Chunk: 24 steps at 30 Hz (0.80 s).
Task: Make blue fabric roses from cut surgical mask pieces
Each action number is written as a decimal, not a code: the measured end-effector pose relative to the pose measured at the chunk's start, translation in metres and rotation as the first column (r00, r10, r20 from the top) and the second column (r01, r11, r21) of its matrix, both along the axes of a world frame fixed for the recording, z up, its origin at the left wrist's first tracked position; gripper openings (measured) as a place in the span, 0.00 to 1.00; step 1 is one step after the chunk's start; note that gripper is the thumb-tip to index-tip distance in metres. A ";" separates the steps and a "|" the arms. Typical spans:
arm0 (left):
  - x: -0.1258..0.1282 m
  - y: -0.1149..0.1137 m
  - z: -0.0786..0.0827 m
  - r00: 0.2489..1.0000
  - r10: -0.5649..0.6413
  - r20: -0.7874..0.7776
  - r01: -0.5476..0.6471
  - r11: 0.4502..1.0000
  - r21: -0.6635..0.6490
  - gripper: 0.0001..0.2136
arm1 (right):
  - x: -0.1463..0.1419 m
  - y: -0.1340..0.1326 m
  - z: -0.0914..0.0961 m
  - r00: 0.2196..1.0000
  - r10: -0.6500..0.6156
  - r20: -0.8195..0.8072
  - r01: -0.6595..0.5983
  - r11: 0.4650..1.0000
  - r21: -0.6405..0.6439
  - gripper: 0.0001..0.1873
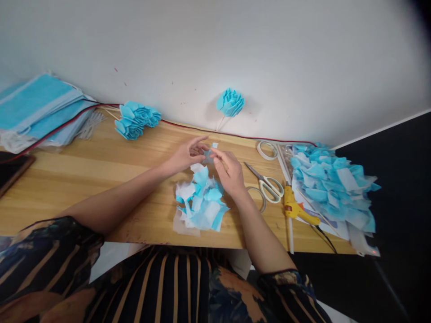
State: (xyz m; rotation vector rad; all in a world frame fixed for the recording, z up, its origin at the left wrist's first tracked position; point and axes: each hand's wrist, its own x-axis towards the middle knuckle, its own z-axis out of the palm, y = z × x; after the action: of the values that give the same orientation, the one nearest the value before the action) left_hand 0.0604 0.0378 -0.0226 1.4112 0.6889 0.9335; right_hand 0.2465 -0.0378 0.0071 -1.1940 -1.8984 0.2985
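Together, left hand [186, 154] and right hand [229, 170] pinch a fabric scrap [208, 154] above cut pieces [202, 202], scissors [267, 184] beside

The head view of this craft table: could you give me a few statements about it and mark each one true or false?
1. Both hands, left hand and right hand, pinch a small fabric piece between them. True.
2. The scissors lie left of the hands. False: they lie to the right.
3. A yellow glue gun lies on the table. True.
4. A blue flower leans against the wall. True.
5. The scrap pile under the hands is red. False: it is blue and white.
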 end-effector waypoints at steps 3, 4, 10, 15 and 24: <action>0.002 0.004 -0.004 0.999 0.006 -0.035 -0.007 1.000 -0.006 0.35 | 0.011 0.004 -0.001 0.997 -0.079 -0.018 0.080 0.996 0.030 0.17; 0.002 0.004 -0.005 0.999 0.007 -0.042 -0.007 1.000 -0.011 0.35 | 0.015 0.007 -0.001 0.994 -0.112 -0.009 0.112 0.993 0.039 0.17; 0.000 0.004 -0.006 0.999 -0.017 -0.032 0.017 1.000 0.004 0.31 | 0.025 0.036 0.002 0.943 -0.096 0.318 0.096 0.995 0.017 0.30; -0.003 0.007 -0.007 1.000 0.011 0.010 -0.012 0.999 0.044 0.30 | 0.023 0.066 0.010 0.890 0.106 0.444 -0.067 0.993 -0.101 0.12; -0.010 0.009 -0.013 0.953 0.122 -0.278 -0.038 0.957 0.287 0.21 | 0.054 0.047 0.030 0.921 -0.204 -0.331 0.150 0.972 -0.180 0.05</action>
State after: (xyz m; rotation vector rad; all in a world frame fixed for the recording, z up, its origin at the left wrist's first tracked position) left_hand 0.0506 0.0472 -0.0357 1.8083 0.8665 0.9195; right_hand 0.3009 0.0097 0.0371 -1.3079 -1.4707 0.5262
